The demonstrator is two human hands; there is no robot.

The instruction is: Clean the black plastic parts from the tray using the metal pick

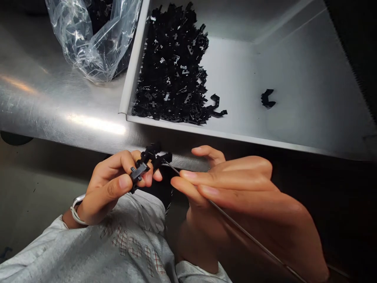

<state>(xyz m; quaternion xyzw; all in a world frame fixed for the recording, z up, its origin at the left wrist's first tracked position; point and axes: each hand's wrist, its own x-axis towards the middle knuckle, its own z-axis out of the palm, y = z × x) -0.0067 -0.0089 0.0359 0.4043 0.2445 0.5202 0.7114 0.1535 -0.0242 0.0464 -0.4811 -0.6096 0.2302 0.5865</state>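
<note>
Between the thumb and fingers of my left hand point(110, 182) is a black plastic part point(140, 171) with an angled, bracket-like shape. My right hand point(235, 192) pinches a thin metal rod point(244, 232), which runs back under the palm toward the lower right. The rod's tip meets the right end of the black part, just below the tray's front edge. Whether the tip goes into the part or only touches it, I cannot tell.
A white tray point(250, 143) stands on the metal table point(59, 106), with a heap of black parts point(173, 70) at its left side. One black piece point(267, 98) lies apart at the right. A clear plastic bag point(91, 51) with dark contents sits at the upper left.
</note>
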